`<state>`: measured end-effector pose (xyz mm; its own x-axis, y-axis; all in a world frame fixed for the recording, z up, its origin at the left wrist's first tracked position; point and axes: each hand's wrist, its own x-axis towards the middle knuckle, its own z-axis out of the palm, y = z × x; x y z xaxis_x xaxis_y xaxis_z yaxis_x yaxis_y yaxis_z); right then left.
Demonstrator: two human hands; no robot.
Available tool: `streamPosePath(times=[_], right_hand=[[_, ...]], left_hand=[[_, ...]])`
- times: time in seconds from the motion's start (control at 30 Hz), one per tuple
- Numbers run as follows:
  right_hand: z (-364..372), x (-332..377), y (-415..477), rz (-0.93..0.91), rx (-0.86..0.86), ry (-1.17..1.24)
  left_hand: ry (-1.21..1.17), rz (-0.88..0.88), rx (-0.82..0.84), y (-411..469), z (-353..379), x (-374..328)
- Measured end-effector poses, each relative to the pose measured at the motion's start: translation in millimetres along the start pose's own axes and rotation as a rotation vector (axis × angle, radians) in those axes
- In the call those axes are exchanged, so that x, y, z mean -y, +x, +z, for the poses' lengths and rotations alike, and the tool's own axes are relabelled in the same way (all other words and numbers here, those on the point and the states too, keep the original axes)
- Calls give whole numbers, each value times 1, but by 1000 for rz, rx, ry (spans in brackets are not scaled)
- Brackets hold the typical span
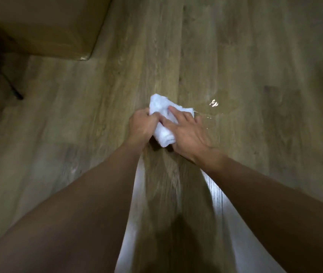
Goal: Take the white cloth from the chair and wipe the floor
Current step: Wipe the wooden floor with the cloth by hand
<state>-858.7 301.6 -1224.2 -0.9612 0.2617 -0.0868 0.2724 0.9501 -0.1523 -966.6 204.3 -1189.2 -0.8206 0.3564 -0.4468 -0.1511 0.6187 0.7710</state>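
White cloth (159, 106) bunched on the wood-plank floor (245, 56), both hands on it. Left hand (142, 127) grips its left edge, fingers curled into the fabric. Right hand (188, 134) lies flat on top, fingers straight and spread apart, pressing down. Wet patch (213, 107) glints just right of the cloth. Blurry tan box (48, 26) sits far left.

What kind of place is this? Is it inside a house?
Probably indoors, a room in a home or office, though I can't tell which: a wood-look plank floor, a big tan box or cabinet, and a thin dark furniture leg.
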Motion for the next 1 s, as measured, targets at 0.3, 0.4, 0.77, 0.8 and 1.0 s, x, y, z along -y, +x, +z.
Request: streamPosePath(times=[0.3, 0.4, 0.77, 0.8, 1.0], right_hand=[[4, 20, 3, -70, 13, -129], [2, 32, -19, -175, 3, -61], [4, 46, -27, -94, 28, 221], [2, 46, -21, -34, 7, 215], [5, 63, -81, -283, 33, 58]], left_hand=[[677, 404, -146, 4, -25, 35], [729, 483, -114, 2, -35, 37], [821, 520, 41, -15, -48, 45], [841, 503, 54, -15, -49, 49], [963, 482, 117, -26, -59, 79]])
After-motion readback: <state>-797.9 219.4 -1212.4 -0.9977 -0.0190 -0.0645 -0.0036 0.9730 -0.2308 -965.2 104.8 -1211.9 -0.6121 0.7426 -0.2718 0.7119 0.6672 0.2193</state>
